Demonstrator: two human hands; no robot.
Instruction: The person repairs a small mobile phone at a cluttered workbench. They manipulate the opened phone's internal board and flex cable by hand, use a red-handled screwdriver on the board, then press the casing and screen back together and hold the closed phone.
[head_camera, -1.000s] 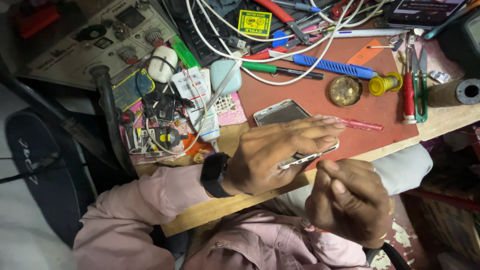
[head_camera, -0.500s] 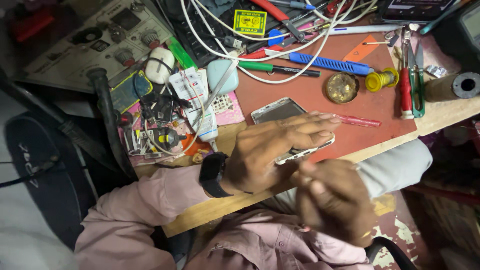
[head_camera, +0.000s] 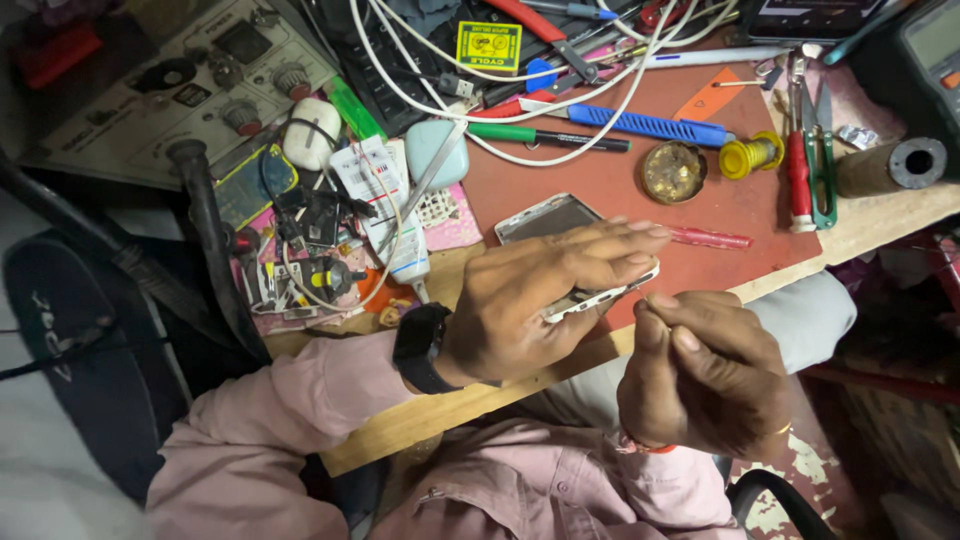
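Since the earlier frames the left hand (head_camera: 545, 295) has stayed curled over the phone (head_camera: 560, 225), fingers flat along its top and thumb under the near edge, gripping it at the desk's (head_camera: 450, 410) front edge; the right hand (head_camera: 700, 375) has edged up closer, its thumb and forefinger now pinched together just at the phone's 4 o'clock corner, whether around a small tool or part I cannot tell. The view has shifted slightly, the rest has not moved. At the desk's 10 o'clock sits a grey power supply (head_camera: 170, 90) with knobs, and at 9 o'clock a pink tray (head_camera: 445, 225) holds a clutter of small parts, wires and a white tube. A black watch (head_camera: 420, 345) wraps the left wrist. The phone lies partly on a red mat (head_camera: 600, 180), which also carries white cables (head_camera: 560, 100), a green marker (head_camera: 545, 135), a blue tool (head_camera: 645, 125), a round brass tin (head_camera: 673, 172) at the phone's 2 o'clock, a yellow spool (head_camera: 748, 155) and red-handled pliers (head_camera: 798, 180). The desk is bare wood, with pink sleeves below.
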